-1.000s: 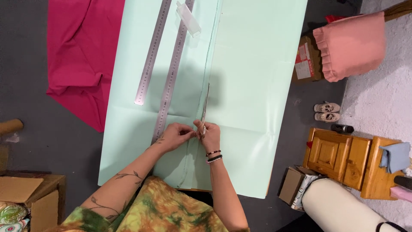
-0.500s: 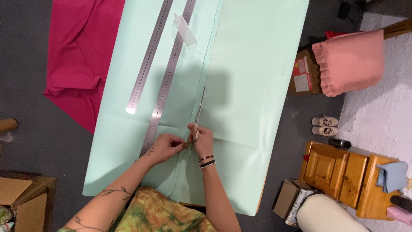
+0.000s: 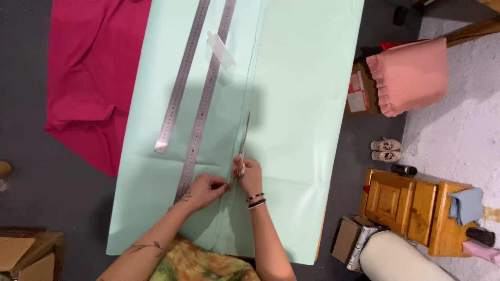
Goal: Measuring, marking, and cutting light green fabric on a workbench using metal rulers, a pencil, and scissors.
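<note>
Since half a second ago both hands have crept a little farther up the mint-green fabric [image 3: 307, 104]. The right hand [image 3: 250, 174] is closed round scissors [image 3: 243, 143], blades pointing away along the fold. Just left of it, the left hand [image 3: 207, 188] pinches the fabric edge. Two steel rulers [image 3: 203, 109] lie beyond the left hand.

Light: bright, even, from overhead
Shadow: soft grey patch across mint fabric [image 3: 291, 104] above the hands
Glare: faint sheen on steel rulers [image 3: 200, 119]
Blur: slight motion smear, pink cushion [image 3: 411, 75] softest
</note>
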